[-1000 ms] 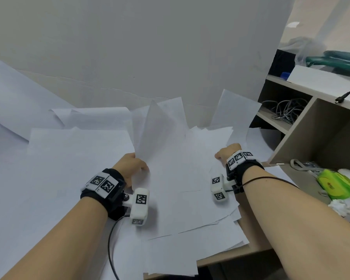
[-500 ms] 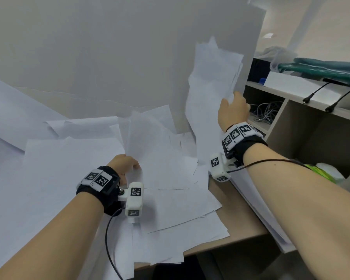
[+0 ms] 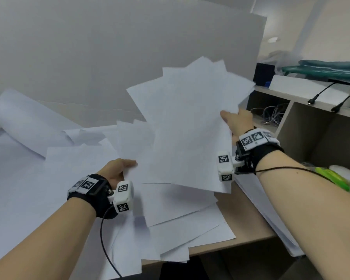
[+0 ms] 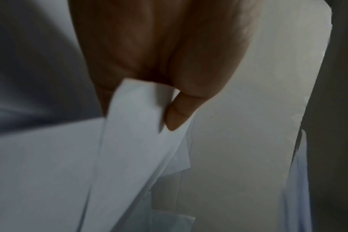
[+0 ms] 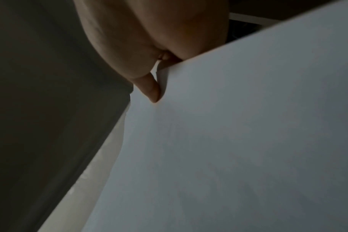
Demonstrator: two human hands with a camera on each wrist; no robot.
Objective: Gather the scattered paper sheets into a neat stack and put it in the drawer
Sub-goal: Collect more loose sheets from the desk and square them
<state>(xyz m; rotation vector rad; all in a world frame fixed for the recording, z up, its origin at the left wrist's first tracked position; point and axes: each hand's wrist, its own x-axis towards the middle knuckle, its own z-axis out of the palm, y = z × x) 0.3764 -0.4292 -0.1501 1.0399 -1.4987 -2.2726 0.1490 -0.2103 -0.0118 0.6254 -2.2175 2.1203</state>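
A fanned bundle of white paper sheets [image 3: 190, 126] hangs tilted above the desk, its corners splayed. My right hand [image 3: 235, 121] pinches its right edge, thumb on top; in the right wrist view the thumb lies on the paper bundle [image 5: 238, 133]. My left hand [image 3: 117, 170] pinches the lower left corner of sheets [image 4: 133, 125] between thumb and fingers. More loose sheets [image 3: 180, 217] lie overlapped on the wooden desk [image 3: 249, 225] under the bundle. No drawer shows.
A large white sheet [image 3: 28, 178] covers the desk's left side, with a curled roll behind it. A grey partition [image 3: 109, 57] stands at the back. Open shelves [image 3: 303, 126] with cables are at the right; a green packet [image 3: 331, 176] lies behind my right forearm.
My right hand has swung its lifted sheets from upright at the right down and leftward over the pile. My left hand has shifted forward and now pinches the sheets' lower left corner.
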